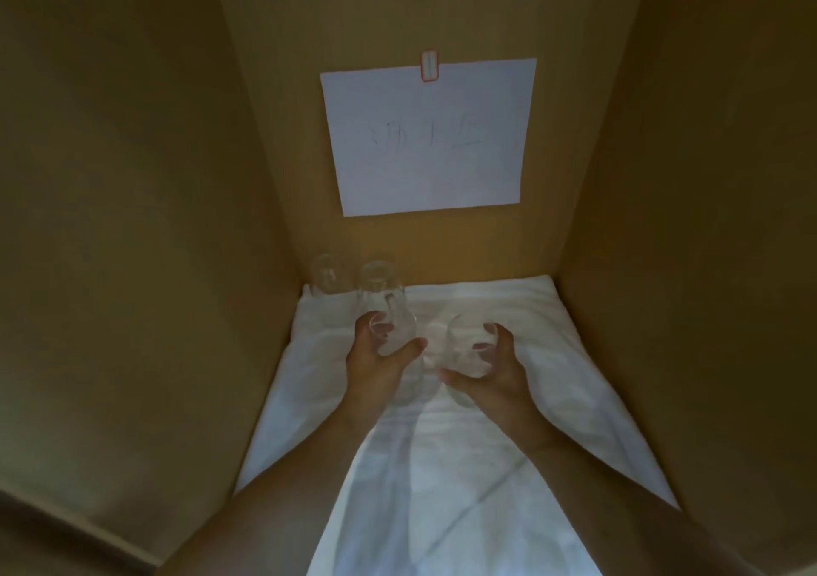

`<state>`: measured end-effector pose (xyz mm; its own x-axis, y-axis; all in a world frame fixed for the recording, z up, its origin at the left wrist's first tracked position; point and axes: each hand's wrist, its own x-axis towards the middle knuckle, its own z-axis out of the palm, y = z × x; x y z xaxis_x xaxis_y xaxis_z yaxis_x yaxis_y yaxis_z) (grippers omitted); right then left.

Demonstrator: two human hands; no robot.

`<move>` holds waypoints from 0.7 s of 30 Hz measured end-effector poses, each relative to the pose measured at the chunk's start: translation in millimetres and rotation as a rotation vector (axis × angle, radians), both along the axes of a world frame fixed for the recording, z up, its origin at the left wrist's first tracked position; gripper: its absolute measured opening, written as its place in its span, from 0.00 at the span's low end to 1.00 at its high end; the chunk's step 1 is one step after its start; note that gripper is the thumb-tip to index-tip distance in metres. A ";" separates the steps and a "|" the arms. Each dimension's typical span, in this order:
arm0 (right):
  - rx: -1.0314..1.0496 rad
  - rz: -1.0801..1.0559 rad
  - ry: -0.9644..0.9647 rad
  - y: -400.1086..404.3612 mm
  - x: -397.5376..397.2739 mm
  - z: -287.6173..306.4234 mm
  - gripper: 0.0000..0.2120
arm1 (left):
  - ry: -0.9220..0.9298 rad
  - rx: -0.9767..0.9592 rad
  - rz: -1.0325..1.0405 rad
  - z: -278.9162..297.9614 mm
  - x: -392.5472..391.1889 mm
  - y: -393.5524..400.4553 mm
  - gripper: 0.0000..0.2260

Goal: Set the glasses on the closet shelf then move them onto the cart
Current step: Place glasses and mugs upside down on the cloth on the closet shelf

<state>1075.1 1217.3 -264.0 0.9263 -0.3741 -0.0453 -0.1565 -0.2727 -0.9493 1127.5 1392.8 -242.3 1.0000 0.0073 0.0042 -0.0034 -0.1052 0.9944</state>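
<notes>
Two bare forearms reach in over a white rumpled cloth [442, 487] covering the closet shelf. The left hand [376, 356] curls its fingers and thumb round a clear drinking glass [389, 337]; the right hand [490, 361] grips a second clear glass [464, 345]. Farther back, two more clear glasses [376, 283] stand at the rear left corner. On the brown back wall hangs a white paper sheet [429, 133] with faint, unreadable handwriting, fixed by a red-edged tape strip [429, 66].

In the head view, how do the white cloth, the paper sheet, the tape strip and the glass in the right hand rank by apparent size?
1. white cloth
2. paper sheet
3. glass in the right hand, though it is nearer the camera than the paper
4. tape strip
</notes>
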 end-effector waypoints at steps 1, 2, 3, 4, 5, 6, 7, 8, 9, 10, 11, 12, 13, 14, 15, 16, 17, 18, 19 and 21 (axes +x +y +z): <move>0.010 0.027 0.024 -2.7 -2.6 -7.0 0.53 | -0.003 0.010 -0.013 -0.5 1.4 0.6 0.30; 0.020 0.054 0.046 -5.7 -4.8 -13.0 0.55 | -0.005 0.025 -0.028 -1.0 2.5 1.3 0.31; 0.019 0.075 0.072 -8.7 -6.7 -17.3 0.55 | -0.008 0.035 -0.043 -1.2 2.8 1.8 0.31; 0.009 0.089 0.097 -11.1 -7.7 -19.7 0.54 | -0.008 0.036 -0.054 -1.5 3.2 2.4 0.31; -0.009 0.093 0.112 -12.2 -7.8 -20.1 0.52 | -0.006 0.034 -0.063 -1.6 4.0 3.1 0.31; -0.026 0.090 0.116 -12.9 -6.9 -19.8 0.49 | -0.003 0.034 -0.070 -1.4 4.7 3.3 0.31; -0.040 0.078 0.122 -13.1 -4.7 -17.8 0.47 | -0.003 0.035 -0.076 -0.8 5.0 3.3 0.30; -0.045 0.063 0.133 -12.9 -2.3 -13.2 0.44 | -0.006 0.033 -0.080 -0.1 5.1 3.3 0.30; -0.062 0.046 0.150 -12.9 1.9 -7.1 0.43 | -0.009 0.028 -0.082 0.2 5.3 3.5 0.29; -0.095 0.029 0.168 -14.0 6.6 0.3 0.43 | -0.010 0.024 -0.085 0.0 5.4 3.9 0.29; -0.151 0.018 0.182 -15.8 11.2 8.6 0.44 | -0.009 0.019 -0.087 -0.2 5.4 4.3 0.29; -0.212 0.005 0.186 -18.7 16.5 16.3 0.45 | -0.008 0.013 -0.090 -0.8 5.1 5.0 0.29; -0.266 -0.011 0.181 -22.0 22.0 23.7 0.45 | -0.008 0.004 -0.090 -0.4 4.7 5.4 0.30; -0.301 -0.028 0.174 -24.9 28.0 31.0 0.46 | -0.004 -0.004 -0.088 0.0 4.5 5.6 0.31; -0.331 -0.040 0.172 -27.7 33.6 37.9 0.45 | 0.003 -0.008 -0.085 0.4 4.2 5.4 0.32; -0.375 -0.038 0.176 -30.4 39.9 44.3 0.45 | 0.007 -0.014 -0.081 0.3 4.9 5.1 0.34; -0.437 -0.025 0.181 -32.3 47.0 50.3 0.45 | 0.008 -0.019 -0.080 -0.1 5.8 4.8 0.36; -0.504 -0.006 0.181 -33.6 53.8 56.6 0.46 | 0.009 -0.025 -0.080 -0.7 7.0 4.5 0.36; -0.554 0.008 0.171 -34.0 60.7 61.7 0.46 | 0.010 -0.030 -0.079 -1.5 7.9 4.4 0.37; -0.617 0.028 0.151 -31.9 73.2 70.1 0.46 | 0.007 -0.026 -0.080 -1.6 9.5 5.1 0.37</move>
<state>1148.3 1185.3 -193.9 0.9365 -0.3485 0.0397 -0.2614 -0.7687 -0.5837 1137.1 1397.9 -243.9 0.9974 -0.0723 -0.0016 -0.0042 -0.0793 0.9968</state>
